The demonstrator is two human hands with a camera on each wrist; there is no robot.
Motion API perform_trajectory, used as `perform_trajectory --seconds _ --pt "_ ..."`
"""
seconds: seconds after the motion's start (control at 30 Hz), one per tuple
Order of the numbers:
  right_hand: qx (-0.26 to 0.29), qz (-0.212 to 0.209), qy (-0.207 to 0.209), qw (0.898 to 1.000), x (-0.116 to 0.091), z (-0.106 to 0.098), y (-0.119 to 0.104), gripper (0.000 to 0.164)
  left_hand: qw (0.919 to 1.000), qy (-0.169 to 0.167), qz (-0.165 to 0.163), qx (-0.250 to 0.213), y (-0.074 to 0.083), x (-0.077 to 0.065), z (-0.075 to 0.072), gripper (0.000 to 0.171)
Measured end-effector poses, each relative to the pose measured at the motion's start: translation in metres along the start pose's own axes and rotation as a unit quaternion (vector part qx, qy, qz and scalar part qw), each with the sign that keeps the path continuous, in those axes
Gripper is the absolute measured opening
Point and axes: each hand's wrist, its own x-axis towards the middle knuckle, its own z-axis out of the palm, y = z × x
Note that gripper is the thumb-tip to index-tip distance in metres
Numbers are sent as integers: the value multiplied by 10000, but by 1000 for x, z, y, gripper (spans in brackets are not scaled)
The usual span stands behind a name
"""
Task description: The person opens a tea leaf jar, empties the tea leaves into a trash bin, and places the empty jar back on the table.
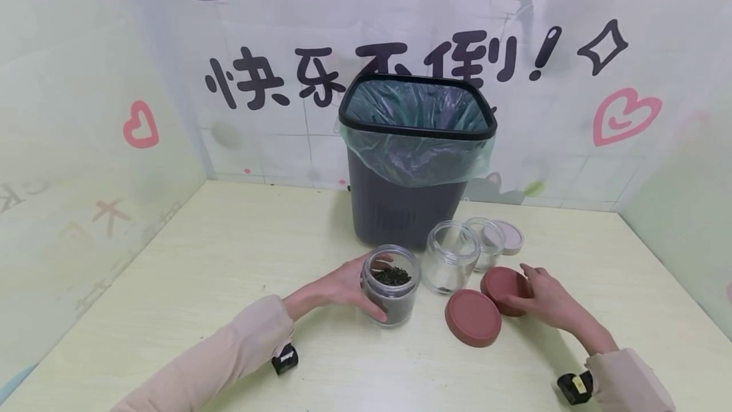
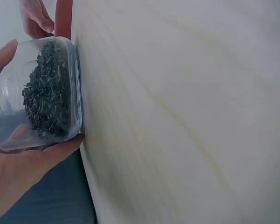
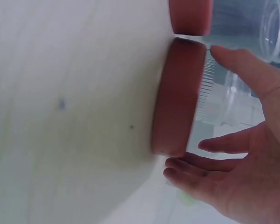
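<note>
My left hand (image 1: pixel 343 285) grips a glass jar (image 1: pixel 394 304) from its left side, thumb in front and fingers behind. Dark dried tea leaves (image 2: pixel 49 91) lie inside it, and the jar's mouth is uncovered. At the right, my right hand (image 1: pixel 551 301) holds a thick red-brown lid (image 3: pixel 179 98) low at the table, with thumb and fingers at opposite sides of its rim. The index finger stands off it. A second red-brown lid (image 1: pixel 473 318) lies flat just left of that one. Behind the lids stand two uncovered glass jars, a larger (image 1: pixel 448 266) and a smaller (image 1: pixel 490 247).
A dark trash bin (image 1: pixel 403 202) lined with a green bag (image 1: pixel 423 157) stands at the back, against the printed wall sheet. A pale lavender lid (image 1: pixel 511 238) lies behind the smaller jar. Side panels bound the pale tabletop (image 1: pixel 229 253).
</note>
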Motion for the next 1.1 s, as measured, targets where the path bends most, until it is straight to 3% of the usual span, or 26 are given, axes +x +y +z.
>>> perform_trajectory --seconds 0.13,0.27,0.37,0.53,0.87,1.1 --pt "51 77 284 9996 -3 -9 -3 65 9997 223 -100 51 -3 -6 -7 94" --pt "143 17 703 9974 -5 -17 -9 52 9974 579 -375 -220 -6 -14 -17 90" --pt "371 44 895 9953 -6 -23 -16 49 9920 944 -701 -466 -7 -20 -26 88" --pt "627 108 852 9943 -2 -33 -29 54 9819 1465 -1109 -466 -8 -29 -44 88" --pt "667 196 423 9967 22 -69 -61 64 9738 2058 -952 -177 7 -40 -86 88" --pt "1130 73 611 9917 46 -105 -90 69 9657 2414 -863 413 30 -42 -112 93"
